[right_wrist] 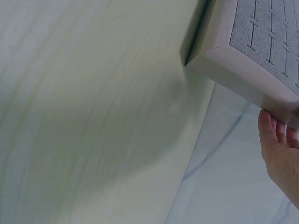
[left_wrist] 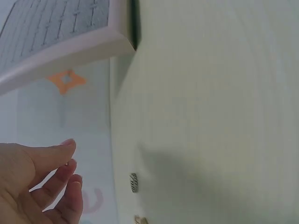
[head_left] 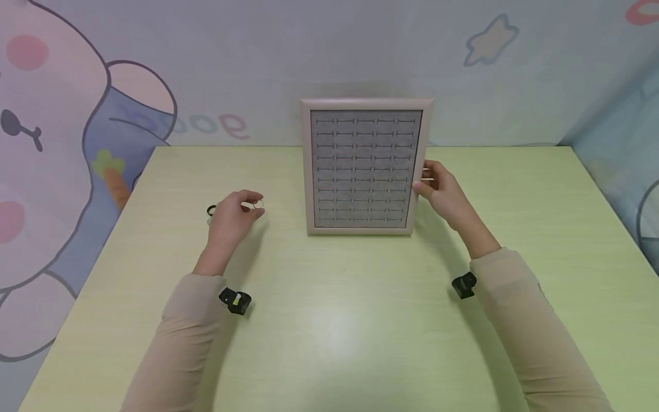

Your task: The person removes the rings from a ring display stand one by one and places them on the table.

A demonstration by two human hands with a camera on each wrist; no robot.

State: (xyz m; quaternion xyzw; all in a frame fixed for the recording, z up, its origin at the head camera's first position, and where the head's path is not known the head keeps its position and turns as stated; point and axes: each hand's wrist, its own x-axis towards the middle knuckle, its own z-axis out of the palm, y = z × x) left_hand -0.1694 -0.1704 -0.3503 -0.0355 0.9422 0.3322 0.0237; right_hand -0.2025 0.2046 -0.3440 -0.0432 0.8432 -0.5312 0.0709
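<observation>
A ring display board (head_left: 360, 171) with a pale wooden frame and a grey slotted pad stands upright near the back of the table. My right hand (head_left: 443, 194) holds its right edge, thumb at the front and fingers round the side. In the right wrist view those fingers (right_wrist: 267, 128) lie against the frame's side (right_wrist: 252, 84). To the left of the board, my left hand (head_left: 231, 220) pinches a thin ring (head_left: 258, 203) between thumb and fingertips, above the table. In the left wrist view the fingers mostly hide this ring.
Beside my left hand lies a dark ring (head_left: 211, 210), which looks black-and-white patterned in the left wrist view. A gold-coloured piece (left_wrist: 140, 219) is partly cut off there. Behind the table (head_left: 329, 286) rises a wall (head_left: 257, 57) with cartoon prints.
</observation>
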